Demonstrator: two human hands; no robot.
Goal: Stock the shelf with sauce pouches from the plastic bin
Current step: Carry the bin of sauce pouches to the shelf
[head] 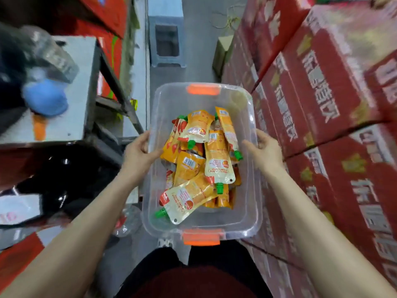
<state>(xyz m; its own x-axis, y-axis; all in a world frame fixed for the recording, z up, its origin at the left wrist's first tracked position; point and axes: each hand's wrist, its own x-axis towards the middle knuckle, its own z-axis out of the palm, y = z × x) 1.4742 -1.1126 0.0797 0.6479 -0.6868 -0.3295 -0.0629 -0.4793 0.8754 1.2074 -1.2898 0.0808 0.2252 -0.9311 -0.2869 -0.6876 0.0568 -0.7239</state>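
Aisle (193, 50), red cartons (322, 93) crowding right; left grip (137, 151), right grip (266, 151) clasp plastic bin (255, 190).

Pouches (217, 160) in bin (171, 100), cartons (322, 93) right of bin, perhaps shelving (86, 72) left

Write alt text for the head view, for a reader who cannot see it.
Seen from above, a person's left hand and right hand hold the long sides of a clear plastic bin with orange latches. Orange sauce pouches with green caps lie piled inside; red cartons stand stacked on the right.
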